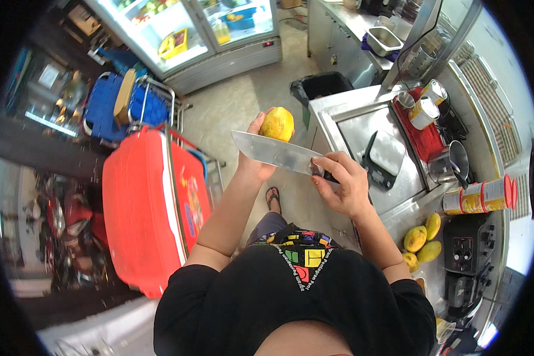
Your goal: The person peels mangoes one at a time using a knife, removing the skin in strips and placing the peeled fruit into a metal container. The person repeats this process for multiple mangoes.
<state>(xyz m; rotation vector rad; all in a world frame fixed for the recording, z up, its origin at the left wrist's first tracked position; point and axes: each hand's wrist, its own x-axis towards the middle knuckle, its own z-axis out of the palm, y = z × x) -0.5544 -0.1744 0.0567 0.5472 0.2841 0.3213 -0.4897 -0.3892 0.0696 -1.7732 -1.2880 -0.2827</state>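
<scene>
In my left hand (254,153) is a yellow mango (277,124), held up at the upper middle with its skin showing brownish marks. My right hand (345,182) is closed round the dark handle of a large kitchen knife (273,153). The broad steel blade points left and crosses just below the mango, over my left palm; whether it touches the fruit I cannot tell. Several more mangoes (415,239) lie on the steel counter at my right.
A red cooler box (138,209) stands at the left, a glass-door fridge (222,73) ahead. Beyond the knife is a black-lined bin (322,84). The steel worktop (351,129) at right bears a kitchen scale (385,155), cans (424,113) and a metal pitcher (445,167).
</scene>
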